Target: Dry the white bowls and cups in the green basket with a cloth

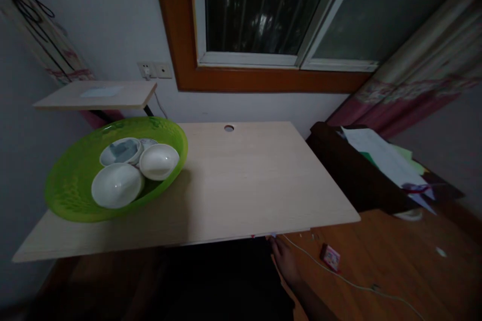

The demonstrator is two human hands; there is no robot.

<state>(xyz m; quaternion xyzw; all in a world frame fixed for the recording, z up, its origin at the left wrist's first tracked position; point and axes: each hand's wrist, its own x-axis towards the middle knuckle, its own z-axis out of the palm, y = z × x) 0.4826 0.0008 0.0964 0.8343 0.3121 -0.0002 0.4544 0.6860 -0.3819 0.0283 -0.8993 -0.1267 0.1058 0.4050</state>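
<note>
At nine o'clock, white bowls [117, 185] are sitting in a green basket [71, 185] on the table [244, 175]. At five o'clock, the right hand [283, 257] is showing, its grip too dark to tell. The left hand is hiding.

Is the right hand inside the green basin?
No, the right hand is by the front edge of the table, away from the basin.

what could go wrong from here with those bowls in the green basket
The green basket seems to reach past the table's left edge, so a bump might tip it. The bowls sit crowded together inside and could knock and chip if it is jostled. The pale cord across the floor might catch a foot.
</note>
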